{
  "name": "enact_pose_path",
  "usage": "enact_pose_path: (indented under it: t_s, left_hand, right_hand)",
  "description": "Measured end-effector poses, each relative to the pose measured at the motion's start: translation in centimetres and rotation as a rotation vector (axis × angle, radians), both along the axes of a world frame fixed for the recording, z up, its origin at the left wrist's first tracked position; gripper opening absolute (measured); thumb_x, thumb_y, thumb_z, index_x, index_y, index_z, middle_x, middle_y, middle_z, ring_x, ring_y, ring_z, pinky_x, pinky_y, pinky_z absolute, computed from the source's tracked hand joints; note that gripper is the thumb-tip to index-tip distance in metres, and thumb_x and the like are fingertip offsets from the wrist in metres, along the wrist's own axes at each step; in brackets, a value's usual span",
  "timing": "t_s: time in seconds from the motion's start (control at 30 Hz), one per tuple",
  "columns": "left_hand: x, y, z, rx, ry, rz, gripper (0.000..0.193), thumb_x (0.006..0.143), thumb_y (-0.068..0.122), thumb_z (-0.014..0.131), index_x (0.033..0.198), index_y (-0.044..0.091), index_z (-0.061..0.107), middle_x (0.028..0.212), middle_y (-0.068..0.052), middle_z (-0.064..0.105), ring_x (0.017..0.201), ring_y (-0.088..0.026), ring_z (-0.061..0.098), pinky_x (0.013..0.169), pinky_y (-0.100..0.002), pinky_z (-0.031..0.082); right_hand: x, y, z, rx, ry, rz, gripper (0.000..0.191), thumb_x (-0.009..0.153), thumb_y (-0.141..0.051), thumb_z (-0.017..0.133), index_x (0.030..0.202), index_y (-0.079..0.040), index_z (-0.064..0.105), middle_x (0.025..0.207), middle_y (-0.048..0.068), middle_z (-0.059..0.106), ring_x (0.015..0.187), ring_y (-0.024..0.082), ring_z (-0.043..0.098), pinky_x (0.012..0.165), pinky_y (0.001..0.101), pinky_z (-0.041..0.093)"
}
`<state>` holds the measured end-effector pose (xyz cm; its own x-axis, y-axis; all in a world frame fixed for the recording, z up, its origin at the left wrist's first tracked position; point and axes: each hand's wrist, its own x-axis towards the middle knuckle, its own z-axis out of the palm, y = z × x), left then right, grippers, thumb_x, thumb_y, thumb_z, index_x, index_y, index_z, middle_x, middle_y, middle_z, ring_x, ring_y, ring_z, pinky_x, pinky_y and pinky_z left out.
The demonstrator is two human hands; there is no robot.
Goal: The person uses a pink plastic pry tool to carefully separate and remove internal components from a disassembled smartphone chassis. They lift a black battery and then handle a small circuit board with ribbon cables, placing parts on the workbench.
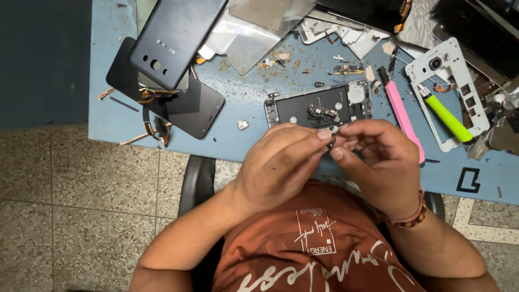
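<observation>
Both hands meet just above the near edge of the worn blue worktable (232,116). The left hand (281,165) and the right hand (381,162) pinch a tiny dark metal part (331,136) between their fingertips, closed on it together. Directly behind them lies an opened black phone chassis (318,105), its shallow frame holding a small circuit board and a square grey module. A pink plastic pry tool (403,116) lies beside it, near a white phone midframe (451,92) with a green-handled screwdriver (447,116) across it.
</observation>
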<state>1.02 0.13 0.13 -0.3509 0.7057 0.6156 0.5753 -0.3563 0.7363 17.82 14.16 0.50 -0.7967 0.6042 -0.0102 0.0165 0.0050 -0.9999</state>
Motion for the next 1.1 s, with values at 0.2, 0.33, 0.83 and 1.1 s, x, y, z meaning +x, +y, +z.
enact_pose_path:
  t_s: [0.2, 0.33, 0.83, 1.1]
  left_hand:
    - [0.6, -0.1, -0.5, -0.008, -0.025, 0.045, 0.057, 0.101, -0.006, 0.079, 0.145, 0.007, 0.046, 0.124, -0.011, 0.065, 0.103, -0.025, 0.070, 0.088, -0.033, 0.059]
    - [0.5, -0.2, 0.1, -0.042, -0.135, 0.004, 0.066, 0.098, -0.003, 0.081, 0.151, 0.008, 0.044, 0.128, -0.012, 0.063, 0.112, -0.025, 0.068, 0.096, -0.031, 0.058]
    - [0.7, 0.3, -0.4, -0.335, -0.869, -0.232, 0.048, 0.096, 0.005, 0.077, 0.142, 0.004, 0.062, 0.113, -0.002, 0.068, 0.103, -0.006, 0.063, 0.095, -0.022, 0.053]
    - [0.0, 0.1, 1.0, -0.377, -0.623, -0.139, 0.026, 0.093, 0.004, 0.077, 0.119, 0.006, 0.073, 0.108, -0.003, 0.069, 0.094, -0.009, 0.061, 0.087, -0.021, 0.053]
  right_hand:
    - [0.0, 0.1, -0.6, 0.004, -0.016, -0.027, 0.031, 0.095, 0.011, 0.072, 0.123, 0.006, 0.061, 0.113, 0.011, 0.071, 0.104, 0.012, 0.071, 0.095, 0.0253, 0.060]
    - [-0.3, -0.1, -0.5, 0.065, 0.005, -0.058, 0.029, 0.095, 0.011, 0.071, 0.121, 0.006, 0.061, 0.115, 0.011, 0.070, 0.105, 0.012, 0.070, 0.096, 0.0260, 0.059]
    - [-1.4, 0.3, 1.6, 0.571, -0.048, 0.036, 0.024, 0.089, 0.010, 0.074, 0.110, 0.001, 0.065, 0.110, 0.012, 0.070, 0.096, 0.017, 0.070, 0.087, 0.0254, 0.057]
    - [-1.5, 0.1, 1.0, 0.419, -0.004, 0.053, 0.025, 0.093, 0.013, 0.070, 0.115, 0.002, 0.061, 0.112, 0.013, 0.068, 0.097, 0.016, 0.069, 0.088, 0.0257, 0.058]
